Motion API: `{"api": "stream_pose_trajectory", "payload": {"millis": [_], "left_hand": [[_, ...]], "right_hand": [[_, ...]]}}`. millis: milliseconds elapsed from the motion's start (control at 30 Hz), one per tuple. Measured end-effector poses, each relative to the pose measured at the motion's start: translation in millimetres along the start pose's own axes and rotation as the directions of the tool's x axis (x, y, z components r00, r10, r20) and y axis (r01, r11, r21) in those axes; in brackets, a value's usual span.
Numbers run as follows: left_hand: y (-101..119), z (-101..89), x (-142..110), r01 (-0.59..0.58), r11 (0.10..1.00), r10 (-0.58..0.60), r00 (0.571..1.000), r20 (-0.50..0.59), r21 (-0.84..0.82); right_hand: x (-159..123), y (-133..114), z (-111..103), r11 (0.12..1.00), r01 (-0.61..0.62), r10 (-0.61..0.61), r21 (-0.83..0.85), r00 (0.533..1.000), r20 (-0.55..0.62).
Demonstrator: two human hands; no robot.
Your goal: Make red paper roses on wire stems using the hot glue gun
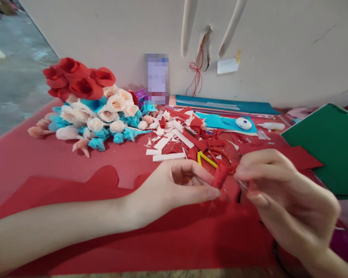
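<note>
Closest to us, our right hand (pixel 301 204) has thumb and fingertips brought together on something thin and clear (pixel 243 185), too blurred for us to name. Just beside it, above the red tabletop (pixel 66 162), our left hand (pixel 165 193) pinches a rolled piece of red paper (pixel 220 175) between thumb and fingers. Beyond, we see a yellow-handled tool (pixel 208 160), paper scraps (pixel 183 138), heaped paper flowers (pixel 116 103) and the pale wall (pixel 104 34).
</note>
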State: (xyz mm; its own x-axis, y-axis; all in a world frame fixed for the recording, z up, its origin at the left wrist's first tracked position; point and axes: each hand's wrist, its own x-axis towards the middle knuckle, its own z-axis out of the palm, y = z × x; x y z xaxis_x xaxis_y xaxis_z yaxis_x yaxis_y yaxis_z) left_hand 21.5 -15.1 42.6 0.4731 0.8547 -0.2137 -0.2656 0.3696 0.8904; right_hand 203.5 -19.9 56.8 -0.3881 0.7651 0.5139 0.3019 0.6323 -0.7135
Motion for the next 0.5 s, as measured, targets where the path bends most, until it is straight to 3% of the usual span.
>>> {"api": "stream_pose_trajectory", "payload": {"millis": [100,200,267,367,500], "left_hand": [[0,0.1,0,0.004,1.0,-0.004,1.0,0.0,-0.012],[0,0.3,0,0.017,1.0,-0.017,1.0,0.003,-0.016],[0,0.2,0,0.02,1.0,-0.02,1.0,-0.004,-0.02],[-1,-0.6,0,0.009,1.0,-0.009,1.0,0.002,-0.018],[-2,-2.0,0,-0.018,1.0,0.018,1.0,-0.002,0.01]], "right_hand": [[-3,3,2,0.961,-0.112,0.105,0.253,0.994,0.042],[-5,4,3,0.936,-0.105,0.109,0.335,0.994,0.008],[-5,3,2,0.968,-0.082,0.09,0.238,0.996,-0.023],[-2,0,-1,0.999,-0.028,0.025,-0.047,0.998,-0.052],[6,-6,1,0.937,0.128,-0.133,-0.324,0.991,0.007]]}}
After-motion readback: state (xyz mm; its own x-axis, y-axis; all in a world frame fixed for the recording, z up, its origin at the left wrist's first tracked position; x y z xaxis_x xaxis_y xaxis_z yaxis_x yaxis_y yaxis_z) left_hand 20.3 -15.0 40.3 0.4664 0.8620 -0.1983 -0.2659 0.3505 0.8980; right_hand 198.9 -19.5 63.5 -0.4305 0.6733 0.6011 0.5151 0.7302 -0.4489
